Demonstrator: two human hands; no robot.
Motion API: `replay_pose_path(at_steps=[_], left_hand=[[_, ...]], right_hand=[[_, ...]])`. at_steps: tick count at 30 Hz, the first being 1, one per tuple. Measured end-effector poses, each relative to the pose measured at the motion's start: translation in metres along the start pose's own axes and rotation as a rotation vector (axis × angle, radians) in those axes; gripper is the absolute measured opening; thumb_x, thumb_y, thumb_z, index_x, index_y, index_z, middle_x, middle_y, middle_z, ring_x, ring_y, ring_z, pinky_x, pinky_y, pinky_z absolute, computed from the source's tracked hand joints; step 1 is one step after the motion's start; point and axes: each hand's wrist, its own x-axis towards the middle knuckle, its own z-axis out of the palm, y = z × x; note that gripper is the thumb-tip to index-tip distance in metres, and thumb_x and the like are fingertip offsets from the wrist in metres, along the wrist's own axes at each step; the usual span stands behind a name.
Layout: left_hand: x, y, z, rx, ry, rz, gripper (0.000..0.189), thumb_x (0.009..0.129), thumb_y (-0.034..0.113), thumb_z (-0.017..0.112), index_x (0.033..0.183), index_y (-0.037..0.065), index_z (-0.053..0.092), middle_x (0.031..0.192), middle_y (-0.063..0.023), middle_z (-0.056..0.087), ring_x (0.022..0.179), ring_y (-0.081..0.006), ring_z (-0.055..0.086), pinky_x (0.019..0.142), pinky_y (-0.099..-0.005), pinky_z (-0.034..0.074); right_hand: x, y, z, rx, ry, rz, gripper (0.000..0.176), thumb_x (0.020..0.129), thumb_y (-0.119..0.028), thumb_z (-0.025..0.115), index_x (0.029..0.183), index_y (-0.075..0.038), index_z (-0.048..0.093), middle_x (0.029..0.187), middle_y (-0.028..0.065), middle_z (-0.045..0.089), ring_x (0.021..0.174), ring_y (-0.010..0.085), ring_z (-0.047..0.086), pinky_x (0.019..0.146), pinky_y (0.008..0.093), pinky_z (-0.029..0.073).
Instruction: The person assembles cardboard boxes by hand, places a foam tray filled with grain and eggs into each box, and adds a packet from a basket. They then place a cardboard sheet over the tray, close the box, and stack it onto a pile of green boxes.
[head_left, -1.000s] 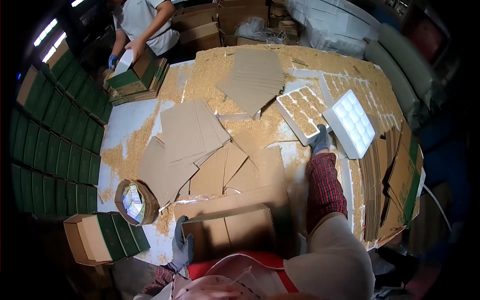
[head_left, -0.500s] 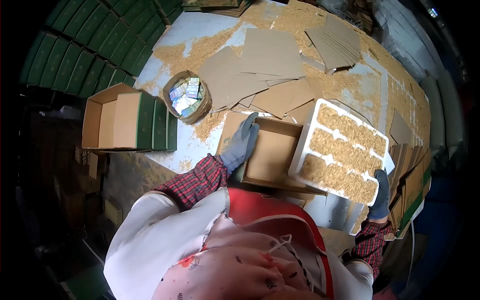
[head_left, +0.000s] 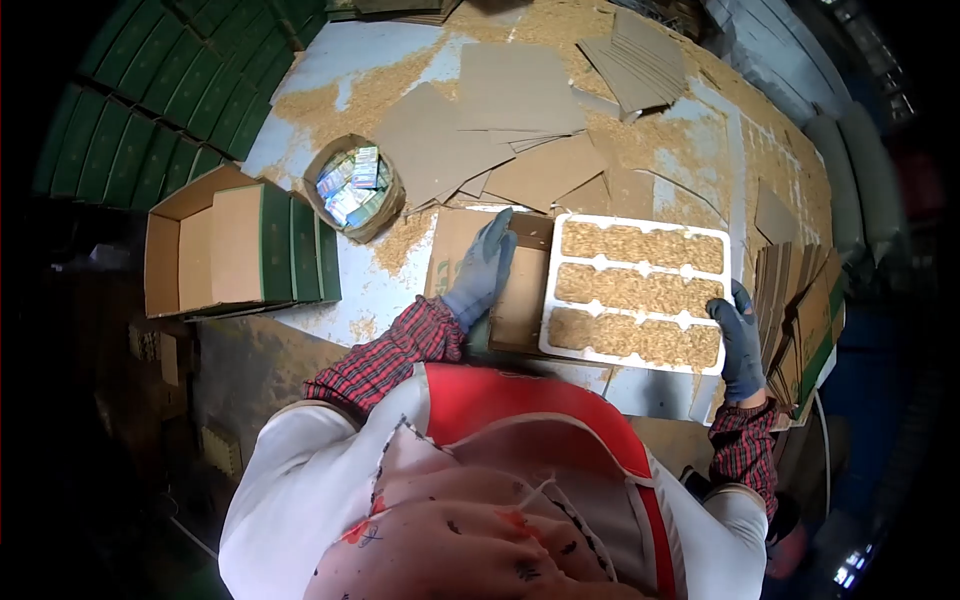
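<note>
A white foam tray [head_left: 640, 268], its three rows filled with loose tan shavings, lies over the right part of an open cardboard box [head_left: 522, 300]. My gloved right hand [head_left: 738, 340] grips the tray at its right edge, thumb on top. The tray covers much of the box, so its right side is hidden. At the box's left wall is my gloved left hand [head_left: 482, 268], fingers pointing away from me and closed over the wall's edge.
A round basket [head_left: 352, 190] of small printed packets stands at the left. Beyond the box lie flat cardboard sheets [head_left: 515, 95] amid scattered shavings. Green boxes [head_left: 240, 240] stand at the left edge, with more stacked behind. Folded cardboard [head_left: 785, 300] leans at the right.
The tray has swung from a tilt to nearly level and square, moving left over the box. My right hand moved up and left with it; my left hand stays at the box wall.
</note>
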Motion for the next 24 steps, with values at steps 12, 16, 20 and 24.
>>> replay_pose_path(at_steps=[12,16,20,24], left_hand=[[-0.008,0.003,0.000,0.014,-0.019,-0.060,0.047,0.103,0.030,0.045,0.142,0.002,0.042,0.130,-0.0235,0.053,0.114,-0.0324,0.055,0.098,-0.0380,0.044],[-0.006,-0.035,0.024,0.252,0.168,0.351,0.043,0.101,0.022,0.047,0.136,-0.004,0.045,0.129,-0.0278,0.051,0.118,-0.0410,0.052,0.103,-0.0431,0.042],[0.002,-0.004,0.003,0.091,0.056,0.062,0.046,0.098,0.025,0.055,0.135,-0.001,0.048,0.128,-0.0231,0.056,0.119,-0.0357,0.054,0.104,-0.0396,0.042],[0.074,-0.019,-0.120,0.520,0.312,0.055,0.053,0.094,0.036,0.058,0.134,0.003,0.050,0.128,-0.0217,0.056,0.120,-0.0352,0.053,0.100,-0.0420,0.043]], right_hand=[[0.000,0.093,0.094,-1.352,0.074,-0.271,0.074,0.093,-0.023,0.055,0.148,0.009,0.017,0.136,0.0370,0.040,0.114,0.0471,0.055,0.093,0.0484,0.049],[0.041,0.110,0.111,-1.795,-0.123,-0.065,0.077,0.087,-0.029,0.060,0.144,0.009,0.026,0.121,0.0279,0.054,0.105,0.0320,0.063,0.079,0.0430,0.055],[0.092,0.142,0.132,-2.176,-0.631,0.041,0.044,0.084,-0.036,0.062,0.110,-0.001,0.068,0.105,0.0174,0.069,0.096,0.0309,0.067,0.080,0.0430,0.054],[0.094,0.003,0.123,-1.055,-0.715,0.131,0.031,0.084,-0.028,0.070,0.090,0.002,0.069,0.084,0.0126,0.070,0.074,0.0241,0.067,0.074,0.0321,0.053]])
